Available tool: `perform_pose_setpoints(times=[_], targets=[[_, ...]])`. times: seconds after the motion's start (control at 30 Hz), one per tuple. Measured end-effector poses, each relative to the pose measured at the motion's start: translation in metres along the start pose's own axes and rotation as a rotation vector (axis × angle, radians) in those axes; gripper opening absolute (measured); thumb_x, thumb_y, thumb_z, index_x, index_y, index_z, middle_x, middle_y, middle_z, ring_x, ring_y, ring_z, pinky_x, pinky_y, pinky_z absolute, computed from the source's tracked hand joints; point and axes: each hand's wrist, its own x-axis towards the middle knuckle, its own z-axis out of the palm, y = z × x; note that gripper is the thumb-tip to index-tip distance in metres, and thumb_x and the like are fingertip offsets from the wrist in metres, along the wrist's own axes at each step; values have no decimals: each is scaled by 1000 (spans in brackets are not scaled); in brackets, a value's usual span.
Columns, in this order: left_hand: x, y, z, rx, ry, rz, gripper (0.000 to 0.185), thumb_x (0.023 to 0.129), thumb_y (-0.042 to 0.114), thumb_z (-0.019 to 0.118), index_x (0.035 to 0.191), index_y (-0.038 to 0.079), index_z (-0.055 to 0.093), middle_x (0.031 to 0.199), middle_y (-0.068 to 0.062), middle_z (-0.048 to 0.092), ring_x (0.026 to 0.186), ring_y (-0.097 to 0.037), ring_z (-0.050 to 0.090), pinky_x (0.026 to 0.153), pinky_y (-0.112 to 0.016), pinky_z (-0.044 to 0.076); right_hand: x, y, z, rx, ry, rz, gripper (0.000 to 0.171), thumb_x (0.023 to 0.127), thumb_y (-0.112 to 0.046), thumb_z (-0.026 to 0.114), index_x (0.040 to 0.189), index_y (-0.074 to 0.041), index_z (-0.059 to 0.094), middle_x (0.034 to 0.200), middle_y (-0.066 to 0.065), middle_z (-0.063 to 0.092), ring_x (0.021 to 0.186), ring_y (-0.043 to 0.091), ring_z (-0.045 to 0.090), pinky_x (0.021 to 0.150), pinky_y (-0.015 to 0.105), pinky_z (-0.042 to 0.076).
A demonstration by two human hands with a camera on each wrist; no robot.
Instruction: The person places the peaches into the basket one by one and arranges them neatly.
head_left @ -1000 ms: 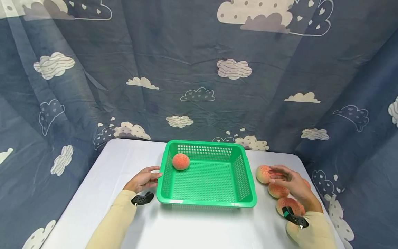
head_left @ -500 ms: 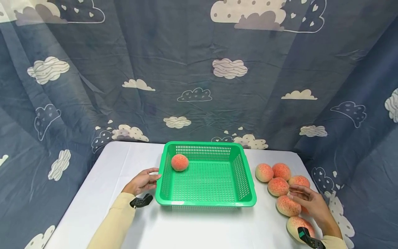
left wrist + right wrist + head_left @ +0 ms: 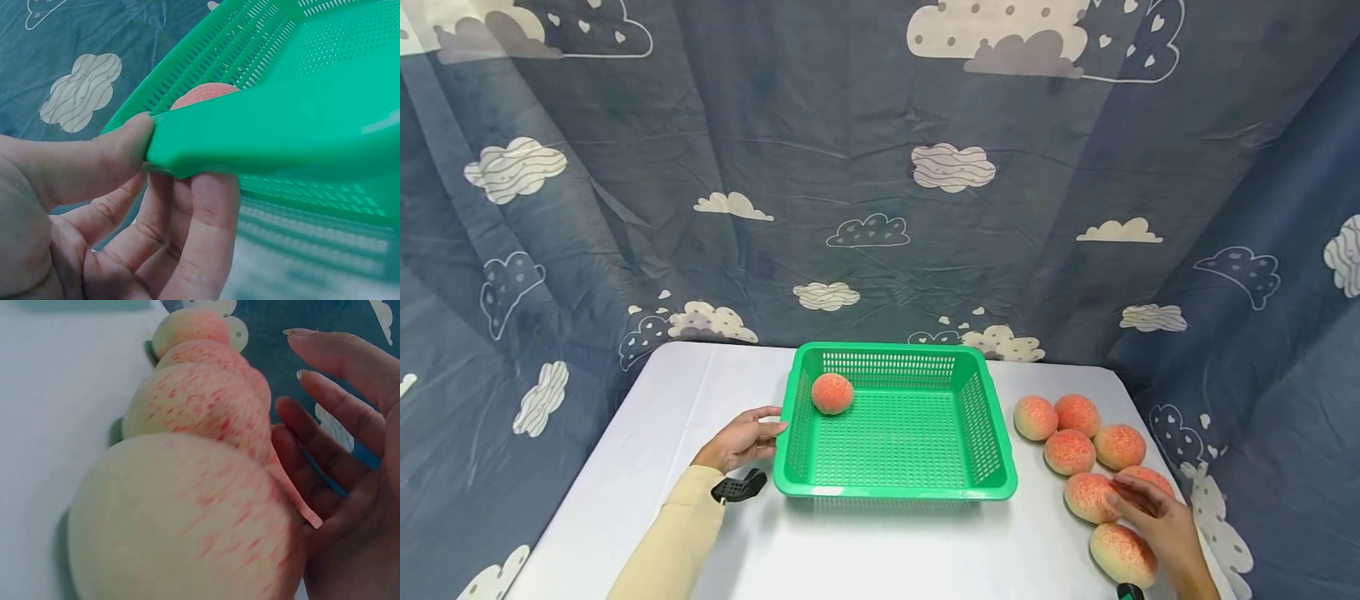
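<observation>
L hand [image 3: 741, 439] pinches the near-left rim of the green basket [image 3: 895, 492]: thumb on top of the lip, fingers curled under it (clear in L wrist view [image 3: 181, 219]). Basket sits flat on the white table [image 3: 865, 550], centre, long axis roughly left-right, open side up. One peach [image 3: 832, 393] inside, far-left corner, against the wall.

R hand [image 3: 1153, 521] at the loose pile of peaches on the table, R of the basket, well apart from it. Fingers spread and only slightly bent, cupped against the side of a peach [image 3: 1090, 497] near the front of the pile; R wrist view shows the palm [image 3: 350, 506] beside the fruit, not closed round it. Nearest peach [image 3: 1123, 554] lies just beside the wrist, front edge of the pile.

Handling (judgement): peaches look round, fuzzy skin, prob. light; whether foam or real can't tell. Should not slip much. No real long axis, so orientation doesn't matter; best taken from above w/ fingers wrapped round the widest part. They touch each other, so lifting one may set neighbours rolling; table edge is near on the R.

Basket: thin perforated plastic, light, would slide if bumped, hence the L-hand hold on the rim
</observation>
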Motion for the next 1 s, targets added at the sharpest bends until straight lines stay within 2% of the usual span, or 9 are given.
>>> perform_pose_setpoints(times=[0.17,0.3,0.4,0.5,0.63,0.7,0.8,0.9,1.0], targets=[[-1,0,0,-3,4,-4,44,96,6,57,136,-6,40,86,-4,69,73,-11,64,67,-27,56,-6,6,0,-50,34,62,67,81,-34,79,130,2,52,86,-34,53,81,-14,51,71,13,51],[-2,0,0,-1,3,-4,45,96,6,57,136,-6,40,86,-4,69,73,-11,64,68,-27,56,-13,12,0,-63,47,112,63,78,-35,81,126,-2,56,85,-32,53,79,-13,52,71,12,49],[-3,1,0,1,15,-12,45,96,6,56,137,-6,39,87,-4,69,74,-12,64,68,-28,56,-16,15,0,-107,28,142,65,78,-40,81,125,-2,57,88,-26,57,77,-12,52,70,14,49],[-4,1,1,0,23,-16,45,96,6,56,137,-5,40,87,-4,68,74,-12,63,68,-27,56,-18,17,-1,-209,-2,146,74,78,-47,78,128,2,53,97,-11,64,77,-12,49,76,21,50],[-4,0,1,0,20,-15,44,96,6,57,136,-5,41,85,-3,68,73,-11,63,67,-27,56,-22,20,-1,-285,-44,147,80,78,-49,77,130,5,50,114,13,64,80,-6,48,88,41,49],[-4,0,0,-2,24,-16,44,96,6,57,136,-5,41,85,-3,68,72,-11,63,66,-27,55,-23,23,-1,-289,-63,155,84,77,-50,78,132,6,48,122,21,59,85,0,52,91,47,48],[-4,0,1,-2,20,-19,44,96,6,57,136,-4,41,85,-3,68,73,-11,62,66,-26,55,-25,27,-2,-287,-94,162,91,75,-51,79,136,6,43,135,29,47,100,25,60,93,53,46],[-3,0,2,-2,10,-18,44,96,6,57,136,-5,41,86,-3,68,73,-11,62,67,-27,55,-26,32,-4,-298,-148,177,99,73,-51,80,142,4,35,144,32,33,121,48,44,98,59,40],[-3,2,2,1,6,-6,44,96,6,57,136,-6,41,85,-3,68,73,-11,62,67,-27,55,-27,36,-6,-309,-204,198,105,71,-49,82,146,2,28,148,33,23,127,54,32,100,63,35]])
